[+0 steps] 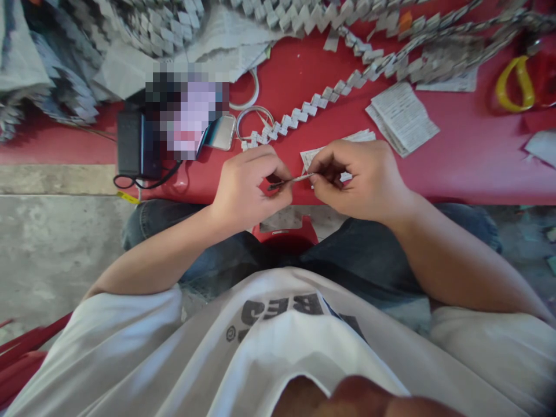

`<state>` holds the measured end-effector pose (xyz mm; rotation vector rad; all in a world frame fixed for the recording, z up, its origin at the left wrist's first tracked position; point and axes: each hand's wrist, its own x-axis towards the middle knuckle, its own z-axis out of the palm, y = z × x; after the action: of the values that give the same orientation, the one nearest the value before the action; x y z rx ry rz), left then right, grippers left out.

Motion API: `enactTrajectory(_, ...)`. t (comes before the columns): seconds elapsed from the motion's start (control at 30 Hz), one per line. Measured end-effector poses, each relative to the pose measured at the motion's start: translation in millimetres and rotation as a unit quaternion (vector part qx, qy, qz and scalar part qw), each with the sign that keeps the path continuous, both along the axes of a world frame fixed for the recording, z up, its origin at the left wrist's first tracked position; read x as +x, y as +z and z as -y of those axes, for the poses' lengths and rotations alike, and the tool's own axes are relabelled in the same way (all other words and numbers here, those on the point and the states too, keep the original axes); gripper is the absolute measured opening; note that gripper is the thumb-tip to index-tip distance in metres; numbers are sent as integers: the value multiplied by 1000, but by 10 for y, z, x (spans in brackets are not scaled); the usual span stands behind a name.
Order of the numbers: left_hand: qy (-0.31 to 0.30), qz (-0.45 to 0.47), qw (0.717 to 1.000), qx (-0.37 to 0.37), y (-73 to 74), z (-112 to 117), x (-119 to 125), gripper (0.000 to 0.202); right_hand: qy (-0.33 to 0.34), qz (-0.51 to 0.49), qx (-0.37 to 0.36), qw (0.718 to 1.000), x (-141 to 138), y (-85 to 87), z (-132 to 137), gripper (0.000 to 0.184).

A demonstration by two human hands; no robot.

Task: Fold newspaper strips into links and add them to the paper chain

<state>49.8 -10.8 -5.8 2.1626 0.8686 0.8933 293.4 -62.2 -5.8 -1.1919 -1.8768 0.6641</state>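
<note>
A narrow folded paper strip (pixel 299 178) is stretched between my two hands, close to the table's front edge. My left hand (pixel 252 182) pinches its left end between thumb and fingers. At the other end, my right hand (pixel 358 179) grips it with thumb and fingertips. Just beyond my hands runs a zigzag chain of folded newsprint (pixel 313 107), reaching from behind my left hand up to the right. Some newsprint slips (pixel 362 136) lie partly hidden behind my right hand. A stack of cut newspaper pieces (pixel 403 119) rests farther right.
On the red table (pixel 460 150), more woven paper chains (pixel 286 14) heap along the back. Yellow-handled scissors (pixel 515 84) lie at the right. A black box-shaped device (pixel 136 142), a blurred-out phone-like object (pixel 191 116) and a tape ring (pixel 249 90) sit at the left.
</note>
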Motion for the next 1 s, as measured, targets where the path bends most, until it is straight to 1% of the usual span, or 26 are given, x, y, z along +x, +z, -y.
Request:
enactTrajectory(0.13,-18,-56,998,-9,-32,-11,-4,8,-3,40,-38,998,-17,-25,-21,10)
enactTrajectory(0.2,-28,-66,997,-40,-42,-26,-1,6,-7,54,-53,997,-41,-44,-26,6)
enactTrajectory(0.27,-24,-41,995,-88,-64,-45,11,5,-31,22,-60,997,-82,-64,-23,6)
enactTrajectory(0.37,19,28,989,-147,-151,-72,46,23,-76,-59,-79,992,-172,-89,3,15)
enactTrajectory(0.43,50,67,982,-171,-241,-75,79,36,-73,-80,-92,990,-241,-105,33,20)
enactTrajectory(0.5,66,98,976,-183,-329,-60,114,45,-55,-73,-95,991,-307,-124,63,22)
enactTrajectory(0.6,61,108,975,-183,-408,-14,159,52,-50,-50,-75,995,-373,-152,93,23)
enactTrajectory(0.7,44,82,981,-173,-426,33,184,57,-61,-17,-31,998,-384,-162,101,25)
enactTrajectory(0.77,33,83,980,-176,-436,57,187,59,-62,3,-6,998,-371,-159,102,25)
enactTrajectory(0.87,17,129,970,-206,-475,87,183,55,-55,20,23,998,-352,-151,98,22)
enactTrajectory(1.0,-1,237,940,-246,-555,113,199,44,-49,13,60,997,-362,-140,87,27)
